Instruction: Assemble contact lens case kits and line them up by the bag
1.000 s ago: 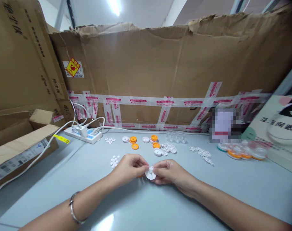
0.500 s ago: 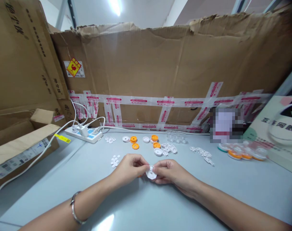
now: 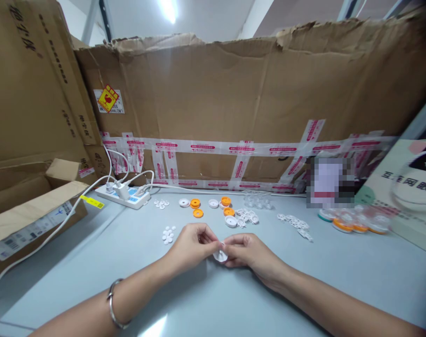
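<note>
A small white round part [image 3: 220, 255] is pinched between both hands above the grey table. My left hand [image 3: 198, 243] has its thumb and finger closed at the part's upper left edge. From the other side, my right hand [image 3: 246, 250] grips the same part, its fingers curled behind. Beyond the hands lie orange rings [image 3: 198, 213], white rings [image 3: 230, 221] and a pile of white gear-like pieces [image 3: 247, 217]. Small white discs [image 3: 168, 235] are scattered to the left of my left hand.
A power strip [image 3: 128, 196] with cables stands back left beside an open carton [image 3: 33, 210]. Clear parts [image 3: 258, 200] lie near the large cardboard box [image 3: 213, 93]. More white pieces [image 3: 297, 225] and clear-topped orange cases [image 3: 353, 222] are at the right.
My left thumb and fingertips have moved slightly right over the white part, covering more of its top. The orange bit seen beneath my left hand is no longer visible.
</note>
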The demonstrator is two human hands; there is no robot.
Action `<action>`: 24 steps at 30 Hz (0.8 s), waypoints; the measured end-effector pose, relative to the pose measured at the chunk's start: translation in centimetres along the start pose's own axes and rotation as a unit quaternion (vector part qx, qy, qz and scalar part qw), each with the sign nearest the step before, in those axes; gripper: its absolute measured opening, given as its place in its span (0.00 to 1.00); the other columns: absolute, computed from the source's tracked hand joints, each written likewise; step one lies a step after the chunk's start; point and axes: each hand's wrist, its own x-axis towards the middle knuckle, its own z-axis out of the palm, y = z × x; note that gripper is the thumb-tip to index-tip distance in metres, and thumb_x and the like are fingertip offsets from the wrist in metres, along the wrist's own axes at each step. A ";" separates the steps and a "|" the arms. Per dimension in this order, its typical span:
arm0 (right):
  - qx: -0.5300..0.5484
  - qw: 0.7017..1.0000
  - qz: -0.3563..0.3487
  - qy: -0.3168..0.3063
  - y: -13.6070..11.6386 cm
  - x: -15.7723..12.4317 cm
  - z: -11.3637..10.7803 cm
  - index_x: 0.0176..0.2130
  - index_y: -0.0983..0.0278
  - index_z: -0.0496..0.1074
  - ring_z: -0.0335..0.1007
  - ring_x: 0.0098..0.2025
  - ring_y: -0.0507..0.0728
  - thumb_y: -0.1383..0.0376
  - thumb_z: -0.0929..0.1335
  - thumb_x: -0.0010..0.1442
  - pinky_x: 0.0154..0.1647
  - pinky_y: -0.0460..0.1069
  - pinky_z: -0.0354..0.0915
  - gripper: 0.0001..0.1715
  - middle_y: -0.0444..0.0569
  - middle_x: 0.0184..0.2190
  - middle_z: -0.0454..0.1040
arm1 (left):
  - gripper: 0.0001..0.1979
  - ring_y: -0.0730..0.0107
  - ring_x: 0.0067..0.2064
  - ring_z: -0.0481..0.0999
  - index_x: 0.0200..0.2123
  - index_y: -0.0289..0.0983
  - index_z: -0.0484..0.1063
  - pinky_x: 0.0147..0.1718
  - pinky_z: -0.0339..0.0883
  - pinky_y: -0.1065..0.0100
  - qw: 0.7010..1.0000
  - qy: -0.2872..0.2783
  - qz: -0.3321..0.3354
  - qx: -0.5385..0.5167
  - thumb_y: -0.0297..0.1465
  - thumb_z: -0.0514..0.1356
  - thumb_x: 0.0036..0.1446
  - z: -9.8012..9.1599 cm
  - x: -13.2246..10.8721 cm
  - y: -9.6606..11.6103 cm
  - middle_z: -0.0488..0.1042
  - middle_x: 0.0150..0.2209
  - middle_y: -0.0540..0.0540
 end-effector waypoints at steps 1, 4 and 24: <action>0.002 1.000 0.000 0.001 0.0 0.0 0.1 0.22 0.69 0.74 0.67 0.22 0.47 0.59 0.76 0.34 0.29 0.43 0.66 0.17 0.43 0.19 0.73 | 0.08 0.76 0.21 0.67 0.22 0.32 0.68 0.20 0.58 0.76 1.000 0.004 0.004 0.007 0.31 0.63 0.42 0.0 0.0 0.1 0.69 0.18 0.51; 0.006 1.000 -0.004 0.009 -0.2 -0.2 0.3 0.23 0.69 0.75 0.67 0.22 0.47 0.59 0.76 0.33 0.30 0.43 0.66 0.17 0.43 0.20 0.73 | 0.07 0.76 0.21 0.67 0.22 0.32 0.69 0.19 0.58 0.76 0.999 0.019 0.016 0.024 0.31 0.62 0.43 0.1 -0.2 0.4 0.70 0.19 0.50; 0.065 0.996 -0.041 0.035 -0.3 -0.4 -0.6 0.28 0.68 0.77 0.71 0.27 0.48 0.60 0.75 0.38 0.29 0.41 0.68 0.16 0.46 0.23 0.76 | 0.12 0.75 0.25 0.68 0.33 0.31 0.72 0.25 0.61 0.74 0.998 -0.063 -0.004 0.003 0.30 0.62 0.43 -0.7 -0.3 1.4 0.71 0.24 0.49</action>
